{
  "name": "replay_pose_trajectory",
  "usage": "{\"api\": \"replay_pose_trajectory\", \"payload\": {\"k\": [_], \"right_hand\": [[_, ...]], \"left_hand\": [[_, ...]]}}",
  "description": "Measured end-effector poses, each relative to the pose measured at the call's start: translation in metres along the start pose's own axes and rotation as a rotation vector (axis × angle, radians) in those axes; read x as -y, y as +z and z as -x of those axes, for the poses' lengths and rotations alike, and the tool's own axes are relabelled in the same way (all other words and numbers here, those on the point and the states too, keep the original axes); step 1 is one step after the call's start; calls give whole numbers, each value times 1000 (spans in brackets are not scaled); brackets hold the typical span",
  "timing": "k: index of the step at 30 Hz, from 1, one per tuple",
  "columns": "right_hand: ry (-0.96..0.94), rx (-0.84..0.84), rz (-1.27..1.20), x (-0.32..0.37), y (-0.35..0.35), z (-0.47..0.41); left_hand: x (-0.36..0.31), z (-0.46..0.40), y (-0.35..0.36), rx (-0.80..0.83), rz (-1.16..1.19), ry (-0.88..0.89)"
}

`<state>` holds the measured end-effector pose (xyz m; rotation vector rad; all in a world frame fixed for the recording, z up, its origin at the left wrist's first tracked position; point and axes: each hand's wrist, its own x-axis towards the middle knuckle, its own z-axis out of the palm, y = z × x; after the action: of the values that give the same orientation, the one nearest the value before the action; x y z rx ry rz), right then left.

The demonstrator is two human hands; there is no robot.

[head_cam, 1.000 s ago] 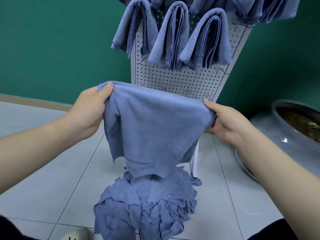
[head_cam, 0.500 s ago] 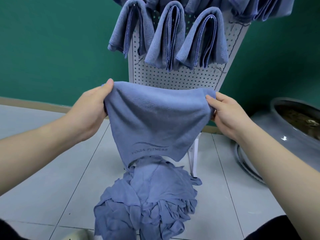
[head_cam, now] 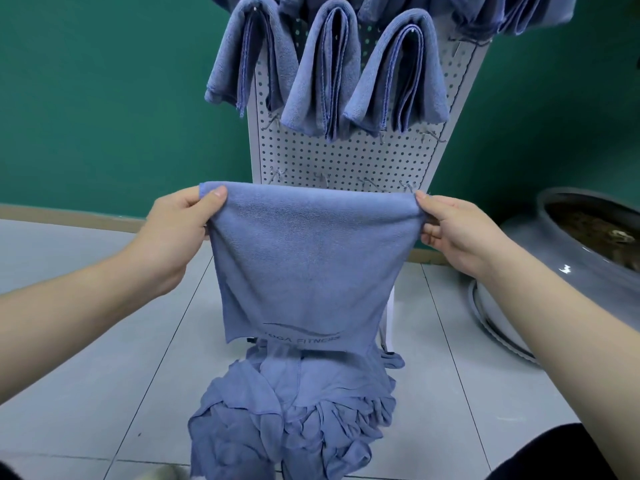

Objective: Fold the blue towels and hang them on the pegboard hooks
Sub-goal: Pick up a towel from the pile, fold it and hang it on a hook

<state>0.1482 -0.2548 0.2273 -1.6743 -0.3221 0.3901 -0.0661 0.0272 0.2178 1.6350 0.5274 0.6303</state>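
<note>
Since a moment ago you have drawn the blue towel (head_cam: 311, 265) taut and level, its top fold now a straight line where it sagged before, and its printed "YOGA FITNESS" logo hangs lower, just above the heap. At left, your left hand (head_cam: 180, 233) pinches the towel's upper left corner, thumb on the near face and fingers curled behind. The towel hangs flat between both hands, in front of the lower part of the white pegboard (head_cam: 346, 157), hiding part of its lowest row of bare hooks (head_cam: 367, 183). Above, three folded towels (head_cam: 329, 74) are draped over hooks side by side, with more cut off at the top edge. Below the held towel, a heap of unfolded towels (head_cam: 298, 420) lies on the grey tiled floor (head_cam: 104, 341) at the pegboard's foot. At right, your right hand (head_cam: 450, 233) grips the upper right corner, thumb on top. Farther right, a large grey glazed pot (head_cam: 571, 271) stands on the floor against the green wall (head_cam: 104, 98).
</note>
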Motion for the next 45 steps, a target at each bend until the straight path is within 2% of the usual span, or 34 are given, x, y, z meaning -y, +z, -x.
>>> {"api": "replay_pose_trajectory", "payload": {"k": [8,11,14,19,24,31,34,37,40,45], "right_hand": [[-21,-77,-73,3,4,-1],[-35,-77,-124,6,5,-2],[-54,-91,-109,12,6,0],[-99,-126,-39,13,7,4],[-163,-156,16,15,8,3],[-185,-20,13,14,6,7],[-182,-20,4,12,6,7],[-155,-95,17,7,6,2],[-76,-84,-46,-1,5,-5],[150,-29,33,-17,8,-7]], "left_hand": [[-4,-2,-3,63,49,-18],[-4,-6,-2,4,158,-109],[-1,-7,-4,-29,162,-132],[3,-4,-4,-47,101,-61],[-3,2,0,-172,93,29],[-7,-1,-2,-301,212,8],[-8,-3,-4,-326,186,-1],[-6,-4,-4,-377,128,-24],[-3,-10,-6,-413,129,-59],[17,-21,-16,-190,16,-297]]}}
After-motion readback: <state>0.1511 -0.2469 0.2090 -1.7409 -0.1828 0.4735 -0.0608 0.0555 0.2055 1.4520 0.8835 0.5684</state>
